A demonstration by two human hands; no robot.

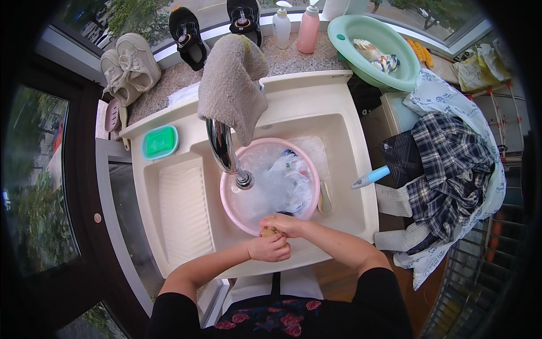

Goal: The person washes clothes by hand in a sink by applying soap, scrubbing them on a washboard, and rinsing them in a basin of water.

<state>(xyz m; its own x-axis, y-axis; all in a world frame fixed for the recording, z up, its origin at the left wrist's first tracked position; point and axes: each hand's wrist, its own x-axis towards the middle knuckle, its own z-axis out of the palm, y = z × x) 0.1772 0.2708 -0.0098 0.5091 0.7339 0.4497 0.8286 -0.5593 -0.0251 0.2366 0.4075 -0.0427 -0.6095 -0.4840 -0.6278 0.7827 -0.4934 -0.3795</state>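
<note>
My left hand (271, 247) and my right hand (281, 225) meet over the near rim of a pink basin (314, 169), both closed around a small bunched yellowish-brown cloth (269, 231). The basin stands in a cream laundry sink and holds cloudy, sudsy water with a whitish patterned cloth (298, 180) in it. A small dark item lies in the water beside my right hand. Over the basin reaches a chrome faucet (222, 146) with a grey towel (230, 80) draped on it. A green soap bar (160, 141) sits in a dish at the sink's left corner.
A ribbed washboard (184, 207) forms the sink's left part. A brush (325, 197) lies right of the basin. Plaid clothes (453, 169) rest on a plastic bag at right. Shoes (135, 63), pump bottles (309, 29) and a green basin (372, 80) line the back ledge.
</note>
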